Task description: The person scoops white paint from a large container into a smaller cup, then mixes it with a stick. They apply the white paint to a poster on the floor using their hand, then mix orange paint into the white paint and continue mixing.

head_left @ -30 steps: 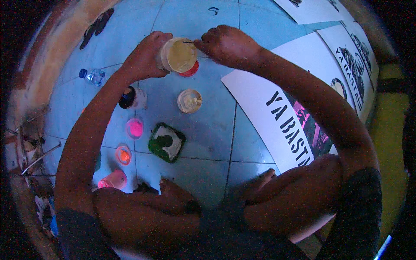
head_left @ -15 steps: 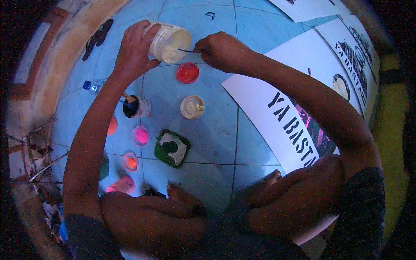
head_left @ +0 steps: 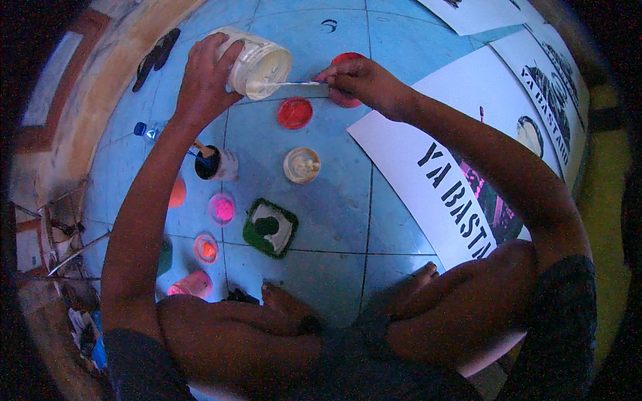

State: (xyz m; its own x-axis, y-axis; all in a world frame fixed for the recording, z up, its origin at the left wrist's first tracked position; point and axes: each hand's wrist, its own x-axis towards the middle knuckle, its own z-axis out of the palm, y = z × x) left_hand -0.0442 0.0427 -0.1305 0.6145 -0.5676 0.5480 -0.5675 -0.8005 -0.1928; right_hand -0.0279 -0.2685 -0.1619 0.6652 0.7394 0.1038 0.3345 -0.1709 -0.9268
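Observation:
My left hand [head_left: 206,79] is closed round a clear tub [head_left: 259,59] of cream-white paint, tipped so its mouth faces right. Between the fingers of my right hand [head_left: 366,81] is a thin stick [head_left: 295,83], smeared white along its length; whether it is a brush is unclear. Its far end reaches into the tub's mouth. Behind my right hand stands a red paint jar [head_left: 346,99], partly hidden. Just below the tub, a red-stained lid [head_left: 295,113] lies on the tiles, and nearer me is a lid [head_left: 302,165] with cream paint on it.
A green-rimmed tray [head_left: 251,232] lies nearer my feet. To the left are a dark paint jar [head_left: 227,164] with a brush, pink [head_left: 222,209] and orange [head_left: 206,248] lids, a pink jar [head_left: 192,285] and a bottle [head_left: 150,131]. Stencilled sheets [head_left: 401,140] cover the right side.
My right hand has shifted right, drawing more of the stick out of the tub and showing its white-coated length. The red jar behind that hand has come into view.

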